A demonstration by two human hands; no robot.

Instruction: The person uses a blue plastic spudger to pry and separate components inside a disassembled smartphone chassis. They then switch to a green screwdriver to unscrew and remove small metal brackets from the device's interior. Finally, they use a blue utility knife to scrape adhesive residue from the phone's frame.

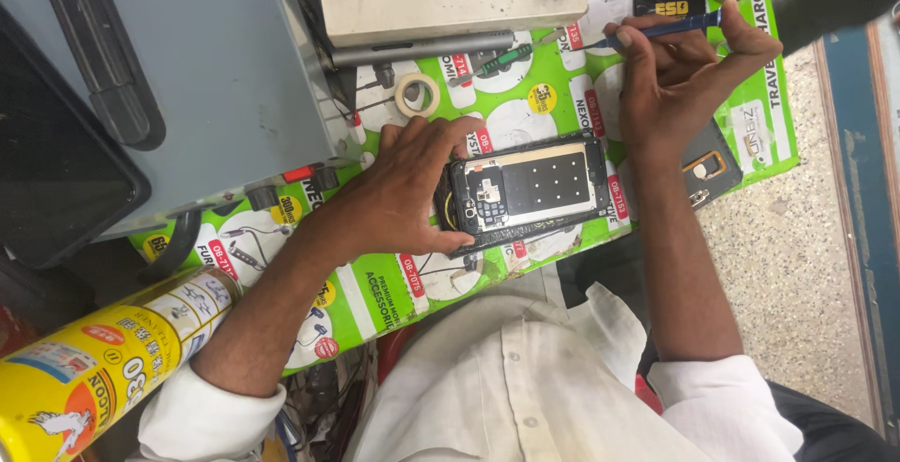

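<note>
Opened phone [530, 195] lies back-up on the green mat [375, 293]. Our left hand [398, 190] clamps its end, fingers curled, steadying it. Right hand [680, 73], beyond the phone, pinches a blue screwdriver [656, 31]; tip probably off the board.

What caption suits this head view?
Left hand steadies an opened phone on a green mat; right hand holds a blue screwdriver.

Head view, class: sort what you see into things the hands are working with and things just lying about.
In use: opened phone gripped by left hand; blue screwdriver in right hand.

Lying about: tape roll, yellow spray can, green-handled tool, phone cover.
</note>
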